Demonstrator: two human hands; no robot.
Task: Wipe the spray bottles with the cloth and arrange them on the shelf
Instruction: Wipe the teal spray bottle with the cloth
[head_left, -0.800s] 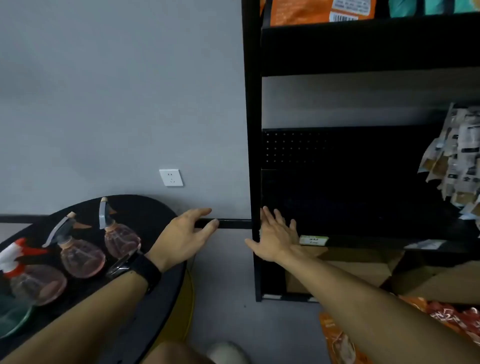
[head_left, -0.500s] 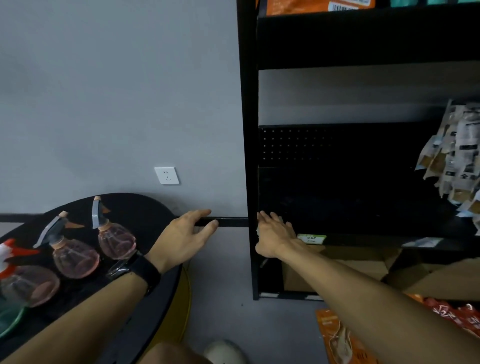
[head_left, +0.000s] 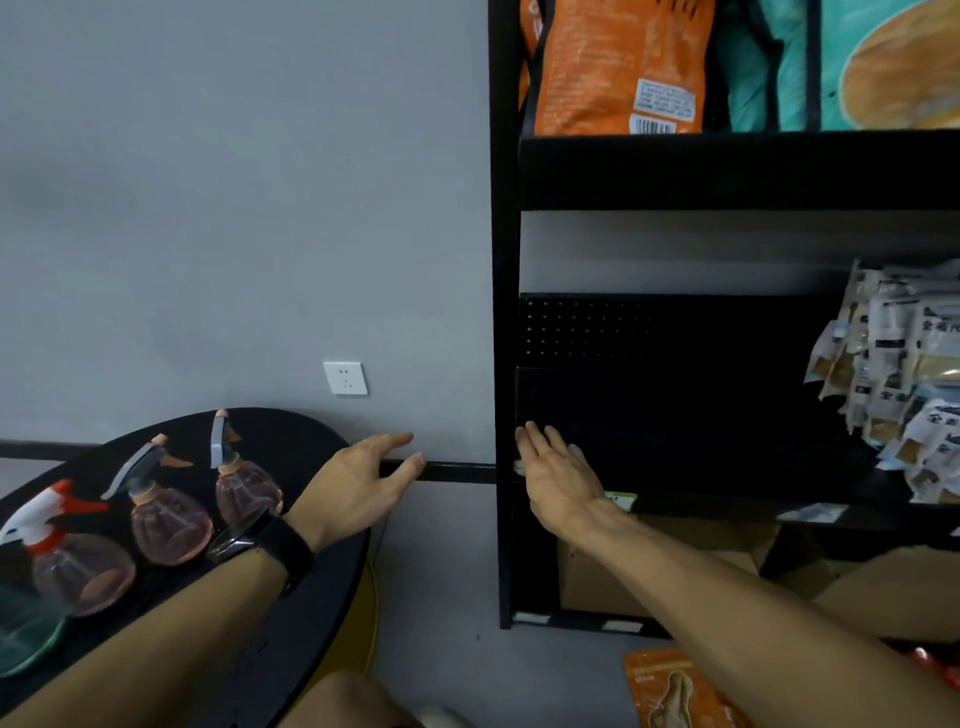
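Three pink spray bottles stand on a round black table (head_left: 311, 582) at the left: one with a red and white trigger (head_left: 78, 566), one with a grey trigger (head_left: 166, 519), and a third (head_left: 244, 488) nearest the wall. A green bottle (head_left: 26, 639) shows at the left edge. My left hand (head_left: 363, 483) hovers open past the table's right rim, holding nothing. My right hand (head_left: 561, 478) is open, fingers straight, at the left front edge of the black shelf (head_left: 727, 499). No cloth is in view.
Packets (head_left: 904, 384) lie on the right part of that shelf board. Orange (head_left: 613, 62) and teal bags (head_left: 841, 62) stand on the shelf above. Cardboard boxes (head_left: 675, 561) sit below, and an orange packet (head_left: 675, 691) lies on the floor. A wall socket (head_left: 345, 378) is behind the table.
The view has tilted up, showing the upper shelf bags. My right hand has straightened its fingers at the shelf edge. My left hand has stayed in place.
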